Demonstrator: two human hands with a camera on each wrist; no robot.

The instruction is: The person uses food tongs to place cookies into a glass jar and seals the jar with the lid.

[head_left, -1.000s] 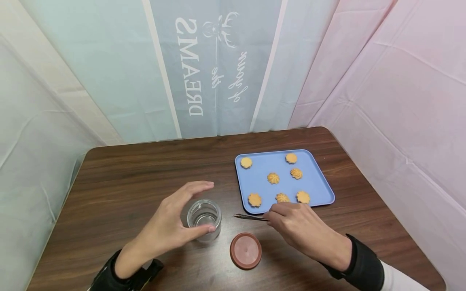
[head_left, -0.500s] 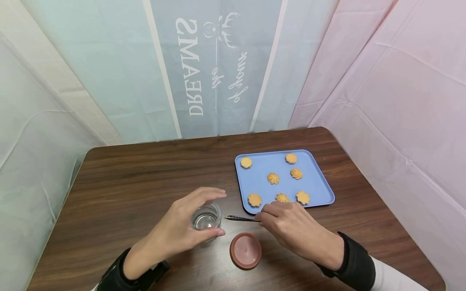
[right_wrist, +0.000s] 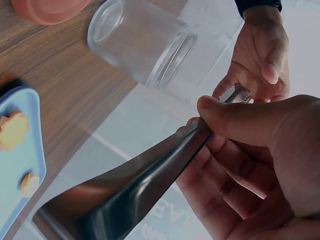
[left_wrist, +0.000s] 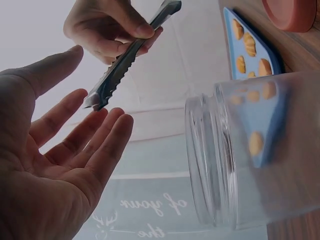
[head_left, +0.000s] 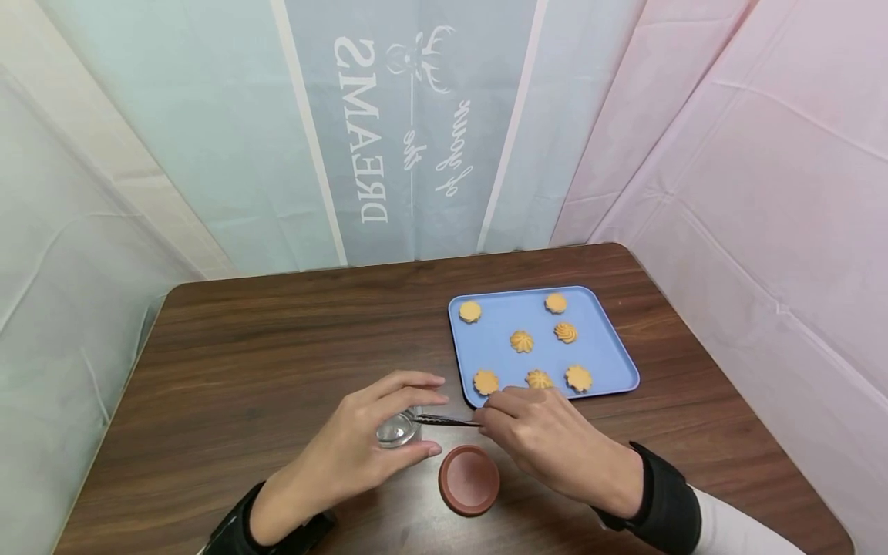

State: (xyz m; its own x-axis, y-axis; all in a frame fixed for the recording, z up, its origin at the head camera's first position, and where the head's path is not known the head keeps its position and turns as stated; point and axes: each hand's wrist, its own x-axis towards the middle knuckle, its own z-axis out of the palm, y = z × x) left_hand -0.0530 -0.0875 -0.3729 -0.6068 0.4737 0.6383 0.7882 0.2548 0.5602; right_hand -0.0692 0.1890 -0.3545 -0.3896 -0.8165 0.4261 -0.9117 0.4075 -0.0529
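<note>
My right hand (head_left: 548,435) pinches a pair of metal tongs (head_left: 447,421) between thumb and fingers. Their serrated tips point left, toward my left hand (head_left: 361,432), and nothing sits between them. In the left wrist view the tongs (left_wrist: 117,70) end right at the left fingertips, whose fingers are spread and gently bent. Below that hand a clear glass jar (head_left: 397,432) stands upright and lidless on the table, partly hidden from the head view. The right wrist view shows the jar (right_wrist: 142,47) apart from both hands, with the tongs' broad end (right_wrist: 120,200) close to the camera.
A reddish-brown round lid (head_left: 469,480) lies on the wooden table (head_left: 277,347), to the right of the jar. Beyond my right hand is a blue tray (head_left: 494,327) with several flower-shaped cookies (head_left: 522,341) spread over it. Fabric curtains (head_left: 243,116) rise behind the table.
The left hand has moved right and now covers more of the jar from above. My right hand has carried the tongs leftward until their tips meet the left hand's fingers in view.
</note>
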